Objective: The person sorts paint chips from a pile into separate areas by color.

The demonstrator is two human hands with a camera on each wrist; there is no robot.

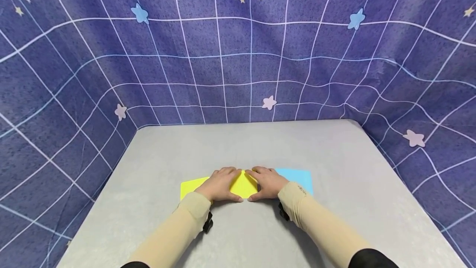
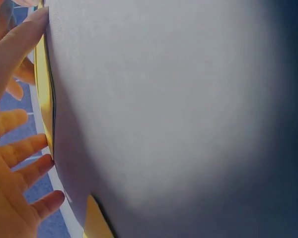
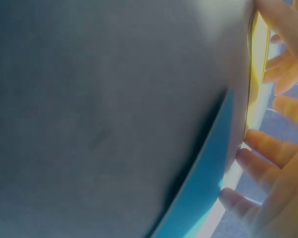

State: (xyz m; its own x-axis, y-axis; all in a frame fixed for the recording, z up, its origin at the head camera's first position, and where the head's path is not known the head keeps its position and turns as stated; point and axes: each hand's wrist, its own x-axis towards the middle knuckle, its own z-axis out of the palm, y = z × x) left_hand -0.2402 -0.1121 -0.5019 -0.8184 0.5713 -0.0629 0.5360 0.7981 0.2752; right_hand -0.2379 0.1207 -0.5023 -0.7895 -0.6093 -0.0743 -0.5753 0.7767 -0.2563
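A bright yellow sheet (image 1: 244,185) lies flat on the table between both hands. My left hand (image 1: 221,185) holds its left part, thumb at the near edge and fingers reaching to the far edge. Mirroring this, my right hand (image 1: 269,183) holds the right part. Seen from the side in the left wrist view, the yellow sheet (image 2: 45,89) bulges slightly and has a dark lower edge. Another yellow piece (image 1: 191,187) shows left of and partly under my left hand. A light blue sheet (image 1: 299,177) lies to the right, partly hidden by my right hand.
The grey table top (image 1: 238,148) reaches back to a purple-blue curtain (image 1: 238,40) with white grid lines and stars, which also hangs along both sides. Black wrist straps (image 1: 208,222) sit below the cuffs.
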